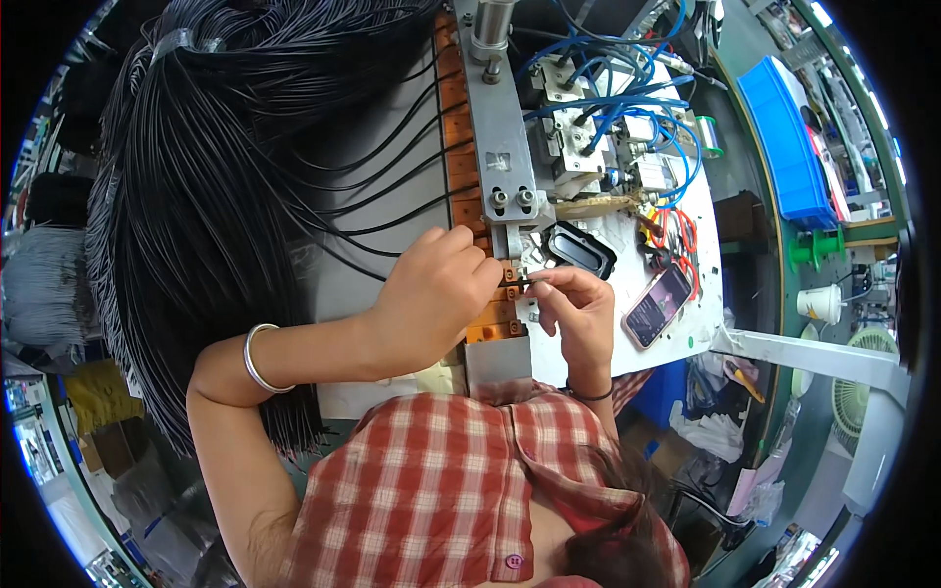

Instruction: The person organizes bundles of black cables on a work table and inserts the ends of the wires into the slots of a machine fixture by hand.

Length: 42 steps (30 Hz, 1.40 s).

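My left hand (438, 286) is closed over the orange fixture strip (488, 316), gripping a thin black cable (371, 273) that reaches it from the left. From its fingertips a short dark piece extends across a slotted orange block toward my right hand (580, 312). The thumb and forefinger of that right hand are pinched together at the strip's right edge; what they hold is too small to make out. Farther up the strip, several other black cables (400, 218) lie across the orange blocks. A large black cable bundle (211, 225) hangs at the left.
Just beyond my hands stands a grey metal press arm (502, 137) with a cylinder. Blue air tubes (627, 103) loop around metal blocks behind. On the white table, right of the strip, lie a black tray (580, 250) and a phone (657, 306). Farther right is a blue bin (784, 142).
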Tool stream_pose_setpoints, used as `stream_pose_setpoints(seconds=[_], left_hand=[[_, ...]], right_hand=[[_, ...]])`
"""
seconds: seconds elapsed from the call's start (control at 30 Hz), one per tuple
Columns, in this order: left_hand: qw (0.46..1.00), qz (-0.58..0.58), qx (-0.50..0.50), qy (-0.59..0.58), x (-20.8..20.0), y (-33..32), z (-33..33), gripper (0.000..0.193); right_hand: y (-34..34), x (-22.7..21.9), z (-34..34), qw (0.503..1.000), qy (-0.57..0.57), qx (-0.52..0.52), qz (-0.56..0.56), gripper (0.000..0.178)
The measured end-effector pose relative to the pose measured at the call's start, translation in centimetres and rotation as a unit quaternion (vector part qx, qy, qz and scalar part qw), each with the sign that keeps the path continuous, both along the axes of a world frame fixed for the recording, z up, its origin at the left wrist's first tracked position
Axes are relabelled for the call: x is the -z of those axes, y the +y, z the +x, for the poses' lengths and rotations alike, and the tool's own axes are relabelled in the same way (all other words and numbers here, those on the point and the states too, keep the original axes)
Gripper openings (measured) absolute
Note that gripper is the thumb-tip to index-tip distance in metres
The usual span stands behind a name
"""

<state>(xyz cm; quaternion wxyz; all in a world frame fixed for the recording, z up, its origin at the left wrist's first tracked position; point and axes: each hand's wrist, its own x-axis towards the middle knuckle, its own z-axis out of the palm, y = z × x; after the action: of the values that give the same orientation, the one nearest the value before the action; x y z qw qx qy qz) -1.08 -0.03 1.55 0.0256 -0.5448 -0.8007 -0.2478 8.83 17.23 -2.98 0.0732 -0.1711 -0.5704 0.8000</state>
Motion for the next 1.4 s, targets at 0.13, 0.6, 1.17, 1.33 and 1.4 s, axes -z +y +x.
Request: stream_pose_setpoints(seconds=[0.13,0.6,1.17,1.33,1.4], left_hand=[[1.0,-0.003,0.016,-0.023,-0.5,0.0,-0.3,0.014],[0.999,-0.008,0.049,0.002,-0.1,-0.2,-0.1,0.018],[0.813,-0.57,0.111,0.041,-4.3,-3.8,-0.1,0.01],[0.733,-0.462,-0.075,0.494,-4.2,-11.4,-7.5,0.018],[0.73,-0.493,-0.048,0.47,-4.3,-11.1,-7.8,0.016]], right_hand=[[0.4,-0.2,0.0,0.993,-0.011,-0.065,-0.102,0.006],[0.1,2.2,-0.9,0.999,-0.035,-0.02,0.027,0.007],[1.0,0.8,0.7,0.996,-0.067,-0.055,0.008,0.01],[0.7,0.5,2.2,0.996,-0.052,-0.061,0.049,0.013],[0.6,0.7,2.8,0.996,-0.056,-0.059,0.036,0.013]])
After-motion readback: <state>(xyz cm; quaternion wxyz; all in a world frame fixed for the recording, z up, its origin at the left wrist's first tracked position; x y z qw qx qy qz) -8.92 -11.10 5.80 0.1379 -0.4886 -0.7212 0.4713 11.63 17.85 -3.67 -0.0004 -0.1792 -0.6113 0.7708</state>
